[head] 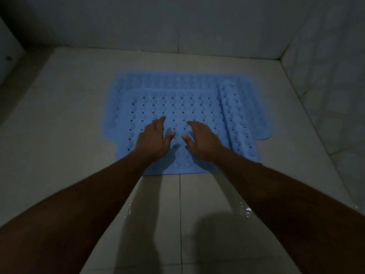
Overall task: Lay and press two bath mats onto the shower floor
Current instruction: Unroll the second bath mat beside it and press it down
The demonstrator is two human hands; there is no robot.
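Two light-blue bath mats lay stacked near the middle of the shower floor [59, 119]. The upper mat [177, 107], dotted with rows of small drain holes and raised bumps, lay on top of the lower mat [158, 82], which showed only as a strip along the far side, the left side and the right side. The near edge of the upper mat reached past the lower one and rested directly on the tiles. Along its right side the upper mat stood up in a curled roll [235, 119] running from far to near, not flat against the mat beneath.

Both hands were over the near half of the upper mat, side by side and slightly apart. The left hand [153, 138] had its fingers straight and held together, thumb turned inward, gripping nothing. The right hand [203, 139] was likewise open-fingered, its thumb pointing toward the left thumb. Dark shadows lay on the mat under both palms; whether the palms pressed on the mat or hung just above it could not be told. Bare forearms stretched in from the lower corners.

The floor was of large pale tiles with a grout line [180, 214] running toward the viewer. Glints of water [245, 211] showed on the near tiles beside the right forearm. A tiled back wall [177, 22] and right wall [325, 76] met in the far right corner. The light was dim.
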